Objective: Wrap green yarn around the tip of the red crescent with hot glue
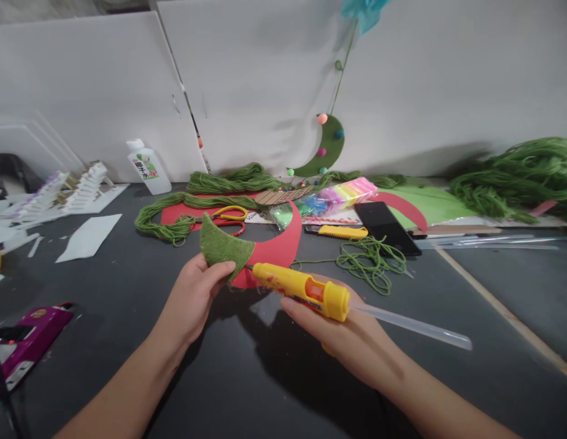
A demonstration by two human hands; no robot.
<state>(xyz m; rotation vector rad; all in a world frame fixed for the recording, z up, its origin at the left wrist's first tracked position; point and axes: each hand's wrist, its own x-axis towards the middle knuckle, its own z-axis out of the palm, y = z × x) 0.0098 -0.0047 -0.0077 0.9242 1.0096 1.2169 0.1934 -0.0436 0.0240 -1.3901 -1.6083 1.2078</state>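
Observation:
My left hand [196, 292] pinches a red paper crescent [278, 247] near its yarn-covered end, thumb on top. Green yarn [224, 247] is wound closely around the left part of the crescent; the right part is bare red. In my right hand [342, 341] is a yellow hot glue gun [302, 289], its nozzle at the edge of the wound yarn; I cannot tell if it touches. A clear glue stick [416, 326] sticks out of the gun's back. A thin strand of yarn trails from the crescent to a loose tangle of green yarn [372, 262] at the right.
Behind the hands lie scissors [231, 213], a yellow utility knife [342, 231], a black phone [386, 228], a bag of pompoms [333, 198] and yarn skeins [228, 183]. A white bottle [149, 167] stands at the wall. A finished-looking green crescent [327, 146] hangs there. A purple device [32, 341] is left.

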